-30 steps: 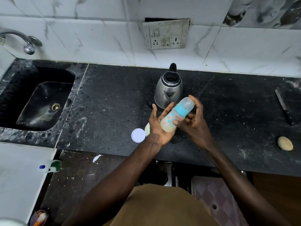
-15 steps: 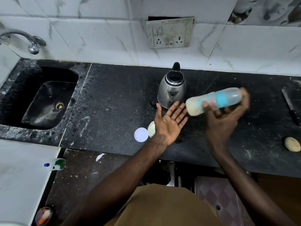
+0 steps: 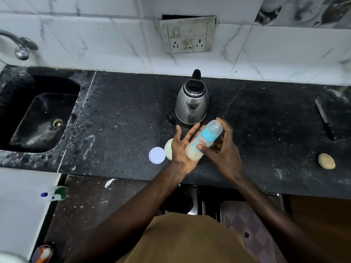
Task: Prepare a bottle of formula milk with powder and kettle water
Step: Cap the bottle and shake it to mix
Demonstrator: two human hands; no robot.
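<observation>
A capped baby bottle (image 3: 204, 142) with a blue collar and cloudy pale liquid lies tilted across my two hands, cap pointing up and right. My right hand (image 3: 223, 150) grips it, thumb on its lower body. My left hand (image 3: 183, 147) is held flat and open, palm up, with the bottle's base resting against the palm. Just behind the hands stands a steel electric kettle (image 3: 191, 103) with a black lid. A round powder container (image 3: 168, 149) sits partly hidden behind my left hand, its white lid (image 3: 157, 155) lying flat beside it.
All this is above a black stone counter (image 3: 117, 118). A sink (image 3: 38, 118) and tap (image 3: 20, 48) lie at the left. At the right are a black knife (image 3: 323, 118) and a small pale lump (image 3: 326, 161). A wall socket panel (image 3: 187, 35) hangs behind the kettle.
My right hand swung the bottle out to the right, away from the left palm, and has now brought it back down against that palm. The left hand stayed flat.
</observation>
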